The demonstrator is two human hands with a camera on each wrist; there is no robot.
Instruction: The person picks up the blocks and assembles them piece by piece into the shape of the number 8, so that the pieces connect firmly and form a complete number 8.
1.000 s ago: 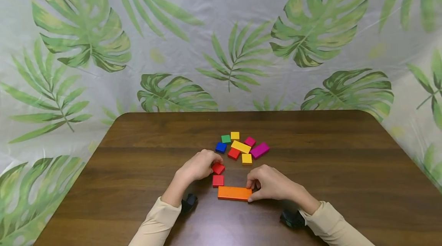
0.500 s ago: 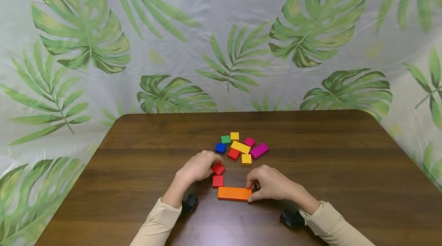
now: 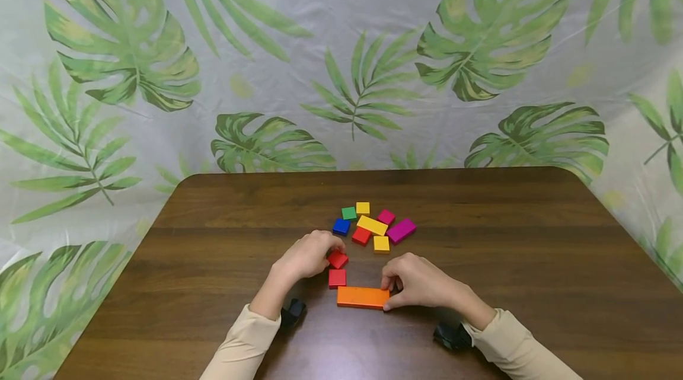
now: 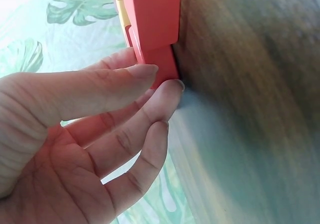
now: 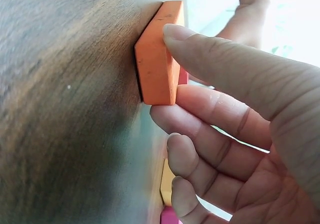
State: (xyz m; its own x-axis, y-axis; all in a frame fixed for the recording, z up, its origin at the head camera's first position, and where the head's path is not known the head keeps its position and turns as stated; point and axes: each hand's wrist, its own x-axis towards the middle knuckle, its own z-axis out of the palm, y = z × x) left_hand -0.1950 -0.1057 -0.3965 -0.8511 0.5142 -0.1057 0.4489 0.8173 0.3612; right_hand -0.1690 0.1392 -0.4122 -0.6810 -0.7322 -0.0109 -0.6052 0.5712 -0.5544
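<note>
Pinching in right hand (image 3: pixel 421 282) the 3 o'clock end of an orange wood-like bar (image 3: pixel 360 297), lying 9-to-3 on brown wooden tabletop (image 3: pixel 480 232); pinching in left hand (image 3: pixel 306 255) a red square wood-like block (image 3: pixel 338 259), toward 11 o'clock.

"What's the person wearing?"
"Cream cloth. The left sleeve (image 3: pixel 232 347) and the right sleeve (image 3: pixel 528 349) match, both plain."
"How do they finish?"
"The left cuff (image 3: pixel 260 323) and the right cuff (image 3: pixel 497 331) stop short of the wrist. The right one looks folded back, and soft creases cross the fabric."
"And the hands?"
"Bare, the left hand (image 3: pixel 306 256) and the right hand (image 3: pixel 418 282) alike. The right wrist view shows a smooth, rounded thumbnail (image 5: pixel 178 32)."
"Anything dark there?"
"A left unit (image 3: pixel 293 312) and a right unit (image 3: pixel 452 337), small, black and blocky, one near each cuff. The right one appears broader. Finer detail is too dark to tell."
</note>
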